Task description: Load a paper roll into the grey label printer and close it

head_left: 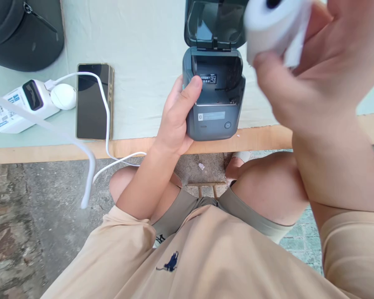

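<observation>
A dark grey label printer [214, 124] is held by my left hand [177, 112] over the table's near edge, the thumb hooked on its left rim. Its lid [216, 25] stands raised, and no roll shows in the bay inside. Up on the right, my right hand [318, 74] grips a white paper roll [264, 35] between thumb and fingers. The roll is close to the camera, right of the printer and apart from it, with its dark core hole facing up. A loose flap of paper hangs at its right side.
A smartphone [92, 108] lies left of the printer. Beside it are a white power strip [15, 108] with a round white plug [63, 96] and a white cable [107, 112] trailing over the wooden table edge [50, 154]. A black bag [25, 37] occupies the far left corner.
</observation>
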Available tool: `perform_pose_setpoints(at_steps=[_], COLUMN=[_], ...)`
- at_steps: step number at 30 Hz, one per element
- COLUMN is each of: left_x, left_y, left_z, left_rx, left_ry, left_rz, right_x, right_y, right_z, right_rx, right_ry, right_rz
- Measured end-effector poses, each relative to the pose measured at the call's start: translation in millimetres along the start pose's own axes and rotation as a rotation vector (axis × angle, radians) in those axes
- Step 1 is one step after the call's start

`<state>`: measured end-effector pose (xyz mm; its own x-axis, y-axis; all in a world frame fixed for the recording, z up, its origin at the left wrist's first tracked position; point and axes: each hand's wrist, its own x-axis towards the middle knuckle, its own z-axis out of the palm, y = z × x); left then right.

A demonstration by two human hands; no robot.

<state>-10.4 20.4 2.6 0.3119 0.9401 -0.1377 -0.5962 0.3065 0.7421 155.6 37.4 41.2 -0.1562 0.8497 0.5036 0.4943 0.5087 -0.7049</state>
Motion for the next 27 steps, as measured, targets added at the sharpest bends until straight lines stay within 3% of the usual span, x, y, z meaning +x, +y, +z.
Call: perform_pose_setpoints(at_steps=[3, 9, 16, 21, 23, 27], left_x=[-1, -2, -5, -4, -4, -7], left_y=[-2, -1, 2, 3, 2, 2], left_z=[-1.2, 1.8, 10.8, 4.0, 1.4, 6.9], left_rx=[-0.023, 0.032, -0.045, -0.016, 0.009, 0.052], left_ry=[-0.006, 0.017, 0.104, 0.078, 0.064, 0.086], left_rz=[0.04, 0.074, 0.059, 0.057, 0.05, 0.085], right_x=[-1, 0, -7, -12, -11, -5], right_y=[-6, -3, -1, -7, -6, 6], right_z=[5, 5, 6, 11, 9, 3], right_rx=[-0.257, -0.44, -0.453, -0.401, -0.346, -0.211], right_ry=[-0.163, -0.291, -0.095, -0.193, -0.17, 0.012], right_rz=[-0.16, -0.205, -0.418, -0.535, -0.482, -0.114])
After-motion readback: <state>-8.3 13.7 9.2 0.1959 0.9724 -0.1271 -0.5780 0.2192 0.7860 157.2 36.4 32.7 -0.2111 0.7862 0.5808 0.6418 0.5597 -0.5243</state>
